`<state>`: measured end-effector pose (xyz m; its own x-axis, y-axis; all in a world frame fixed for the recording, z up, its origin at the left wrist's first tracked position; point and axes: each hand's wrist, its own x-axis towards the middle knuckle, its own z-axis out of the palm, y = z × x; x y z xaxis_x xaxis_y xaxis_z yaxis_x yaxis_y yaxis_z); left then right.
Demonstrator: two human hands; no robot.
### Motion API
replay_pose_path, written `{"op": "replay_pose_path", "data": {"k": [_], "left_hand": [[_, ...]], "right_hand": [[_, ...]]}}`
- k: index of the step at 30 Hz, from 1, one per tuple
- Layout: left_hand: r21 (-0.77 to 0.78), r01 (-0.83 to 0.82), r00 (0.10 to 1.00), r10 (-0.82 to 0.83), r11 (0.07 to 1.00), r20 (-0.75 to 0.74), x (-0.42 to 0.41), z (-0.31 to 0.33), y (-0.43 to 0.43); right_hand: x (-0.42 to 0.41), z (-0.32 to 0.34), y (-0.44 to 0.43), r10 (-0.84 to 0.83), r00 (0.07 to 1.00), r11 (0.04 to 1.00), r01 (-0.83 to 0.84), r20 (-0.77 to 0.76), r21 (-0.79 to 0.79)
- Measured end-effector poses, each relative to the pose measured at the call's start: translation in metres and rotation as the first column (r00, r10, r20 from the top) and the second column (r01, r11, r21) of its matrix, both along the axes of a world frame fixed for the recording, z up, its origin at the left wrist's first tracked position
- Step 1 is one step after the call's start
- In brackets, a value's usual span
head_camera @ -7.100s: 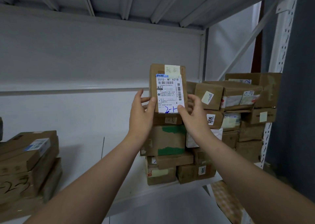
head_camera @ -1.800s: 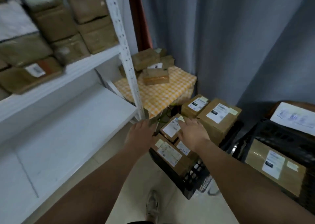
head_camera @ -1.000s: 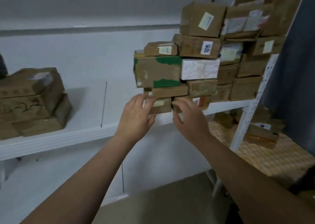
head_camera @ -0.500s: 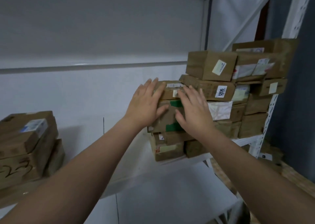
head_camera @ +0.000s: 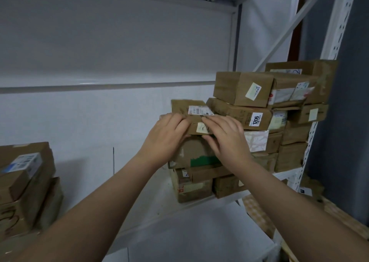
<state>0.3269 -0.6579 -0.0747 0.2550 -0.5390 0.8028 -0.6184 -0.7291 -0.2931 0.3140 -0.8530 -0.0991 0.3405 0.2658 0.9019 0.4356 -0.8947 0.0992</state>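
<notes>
My left hand (head_camera: 169,135) and right hand (head_camera: 226,137) grip the small flat brown cardboard parcel (head_camera: 186,108) atop the green-taped brown carton (head_camera: 194,152); risk: seated off-centre, it could slide off that carton's open left side on release.

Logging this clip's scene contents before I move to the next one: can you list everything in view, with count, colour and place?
small parcel: one, brown with white label, atop the near stack, held
green-taped box: one, brown, right below it
box marked 1206: one, brown, to its right
other stacked boxes: several, brown, shelf's right end
left boxes: a few, brown, shelf's left end
shelf: one, white
curtain: one, grey, far right
checked cloth: one, yellow, below the shelf
left hand: grips the parcel's left end
right hand: holds its front
</notes>
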Motion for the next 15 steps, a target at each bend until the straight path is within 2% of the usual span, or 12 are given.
{"op": "replay_pose_path", "data": {"k": [5, 7, 11, 15], "left_hand": [[-0.083, 0.056, 0.998, -0.058, 0.995, -0.026, -0.013, -0.008, 0.037], [-0.098, 0.040, 0.998, -0.044, 0.994, -0.035, -0.020, -0.007, 0.043], [0.013, -0.028, 0.987, 0.025, 1.000, 0.161, -0.032, -0.007, 0.044], [0.007, -0.002, 0.974, 0.000, 1.000, 0.225, -0.041, -0.006, 0.058]], "right_hand": [[-0.003, 0.003, 0.001, 0.146, 0.989, 0.989, -0.145, 0.030, -0.027], [-0.004, 0.007, 0.006, 0.186, 0.979, 0.982, -0.183, 0.089, -0.043], [-0.007, 0.014, 0.030, 0.176, 0.954, 0.984, -0.162, 0.242, -0.078], [-0.007, 0.015, 0.047, 0.185, 0.958, 0.981, -0.166, 0.219, -0.101]]}}
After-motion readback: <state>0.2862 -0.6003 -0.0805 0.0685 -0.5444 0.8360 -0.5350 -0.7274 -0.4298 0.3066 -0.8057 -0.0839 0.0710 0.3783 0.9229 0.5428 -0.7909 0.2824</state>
